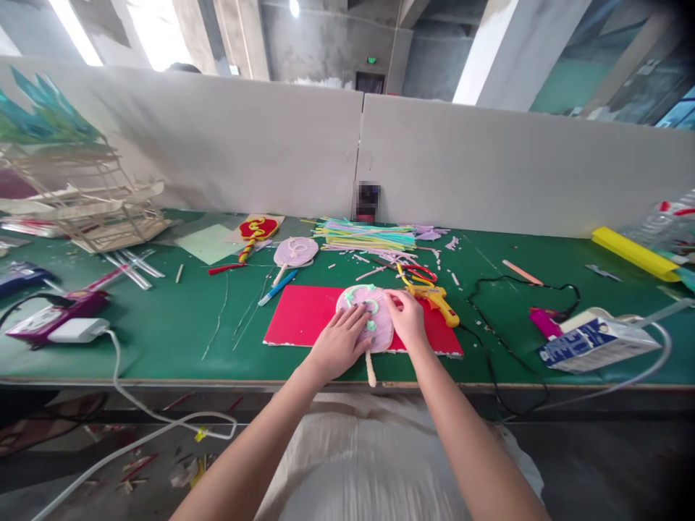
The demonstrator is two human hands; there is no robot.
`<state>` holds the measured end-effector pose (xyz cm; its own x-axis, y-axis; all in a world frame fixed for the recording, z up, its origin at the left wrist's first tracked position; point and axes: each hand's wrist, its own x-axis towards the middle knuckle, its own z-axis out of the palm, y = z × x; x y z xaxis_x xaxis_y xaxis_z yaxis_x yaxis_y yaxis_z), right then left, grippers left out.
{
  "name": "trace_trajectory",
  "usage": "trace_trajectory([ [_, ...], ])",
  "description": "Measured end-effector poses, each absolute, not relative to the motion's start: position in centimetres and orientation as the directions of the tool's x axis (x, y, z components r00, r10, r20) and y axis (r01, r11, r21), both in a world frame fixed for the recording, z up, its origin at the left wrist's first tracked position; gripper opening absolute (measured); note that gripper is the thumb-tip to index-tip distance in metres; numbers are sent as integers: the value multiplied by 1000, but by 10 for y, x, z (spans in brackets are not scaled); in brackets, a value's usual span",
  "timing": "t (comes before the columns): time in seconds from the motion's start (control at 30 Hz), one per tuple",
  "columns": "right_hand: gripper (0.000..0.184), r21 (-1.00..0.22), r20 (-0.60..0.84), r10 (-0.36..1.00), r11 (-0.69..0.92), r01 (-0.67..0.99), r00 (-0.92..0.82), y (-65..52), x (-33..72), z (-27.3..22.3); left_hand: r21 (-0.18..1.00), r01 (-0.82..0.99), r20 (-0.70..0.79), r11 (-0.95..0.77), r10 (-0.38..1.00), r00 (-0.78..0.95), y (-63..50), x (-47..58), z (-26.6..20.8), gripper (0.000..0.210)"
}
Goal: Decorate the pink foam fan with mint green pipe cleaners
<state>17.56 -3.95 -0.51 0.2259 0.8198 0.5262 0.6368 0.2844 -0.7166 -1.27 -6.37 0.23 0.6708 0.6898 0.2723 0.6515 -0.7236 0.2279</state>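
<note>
A round pale-pink fan [384, 327] with mint-green trim and a cream handle lies on a red board [296, 316], its handle pointing toward me. My left hand [343, 334] rests flat across the fan's left and middle part, fingers stretched out. At the fan's upper right edge, my right hand [407, 317] has its thumb and fingertips pinched together on the rim. Whether a small piece is also between those fingertips is hidden. Just right of that hand lies a yellow glue gun [437, 300], with red-handled scissors [419, 274] behind it.
Pastel pipe cleaners [363, 237] are piled at the back, with scraps around them. A second pink fan [296, 252], a red-and-yellow fan [258, 229] and a blue pen [277, 288] lie left. A power strip [59, 318], a carton [597, 344] and cables flank the green table [163, 325].
</note>
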Motion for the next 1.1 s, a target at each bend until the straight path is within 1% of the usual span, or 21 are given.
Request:
trace_trajectory([
  [0.07, 28, -679, 577, 777, 285, 677, 252, -43, 175, -3, 238, 652, 278, -720, 694, 665, -63, -13, 2, 52],
  [0.13, 29, -645, 595, 770, 285, 709, 232, -46, 173, -1, 243, 655, 272, -716, 698, 662, -63, -13, 3, 51],
  [0.2, 28, -576, 609, 781, 314, 755, 141, -49, 170, -1, 243, 655, 257, -715, 699, 668, -62, -13, 4, 50],
  [0.3, 28, -436, 609, 792, 388, 812, -51, -56, 166, -3, 248, 654, 240, -714, 700, 673, -61, -13, 5, 49],
  [0.33, 28, -403, 596, 797, 406, 820, -101, -58, 165, -4, 251, 655, 240, -713, 701, 672, -61, -13, 5, 49],
  [0.4, 29, -379, 563, 810, 427, 821, -161, -62, 166, -5, 253, 654, 246, -712, 702, 669, -61, -13, 4, 48],
  [0.57, 31, -423, 518, 837, 431, 797, -178, -68, 168, -2, 236, 650, 267, -723, 691, 672, -61, -13, 2, 53],
  [0.7, 31, -445, 514, 842, 424, 789, -163, -67, 168, 0, 216, 651, 268, -728, 685, 678, -62, -13, 3, 48],
  [0.87, 31, -495, 513, 847, 423, 759, -138, -67, 168, -3, 226, 651, 274, -725, 689, 671, -62, -13, 5, 45],
  [0.97, 31, -544, 527, 847, 400, 738, -70, -68, 170, -4, 235, 649, 269, -724, 690, 672, -62, -13, 6, 46],
  [1.1, 27, -619, 563, 825, 388, 683, 41, -72, 172, 0, 270, 647, 278, -713, 701, 657, -61, -13, 4, 55],
])
